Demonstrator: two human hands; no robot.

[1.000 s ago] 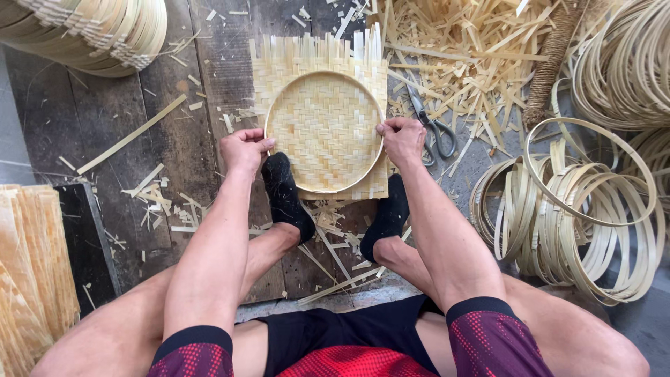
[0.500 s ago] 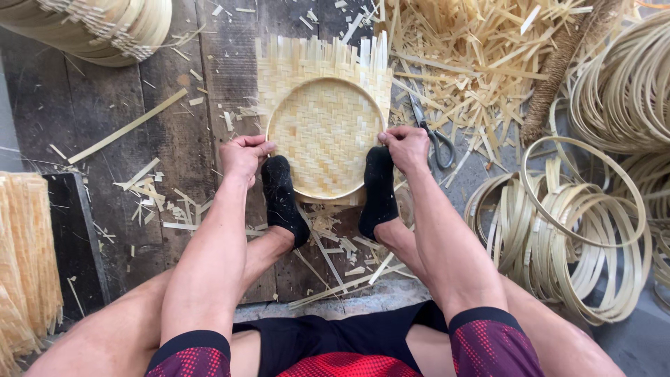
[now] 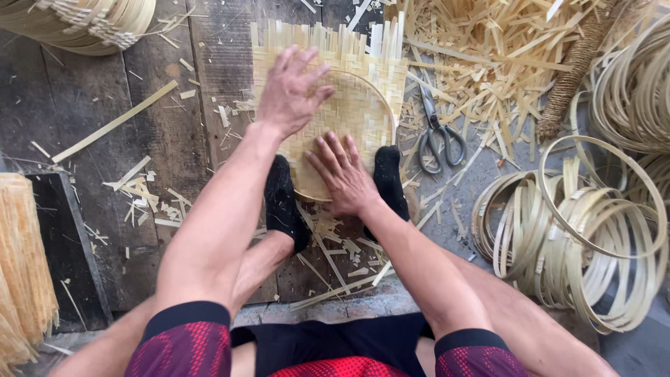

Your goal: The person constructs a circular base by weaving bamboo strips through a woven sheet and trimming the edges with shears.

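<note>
- On the dark plank floor [image 3: 84, 126], in the head view, the woven bamboo tray [image 3: 359, 115] lies flat between the person's two black-socked feet [image 3: 283, 202], which pin its near edge.
- Both hands have left the tray's rim, where they gripped a second ago: the left hand [image 3: 293, 91] now lies flat on the tray's far left part, fingers spread; the right hand [image 3: 342, 174] presses palm-down on its near part, grip open, pinching nothing.
- By my judgement the weave is being pressed down into the hoop.
- Just right of the tray lie scissors [image 3: 436, 132], clear of both hands.
- Further right of the tray sit bamboo hoops [image 3: 579, 230]; beyond it, loose bamboo strips [image 3: 488, 49].
- Small offcuts [image 3: 139, 199] litter the floor left of the tray; nothing blocks the hands.
</note>
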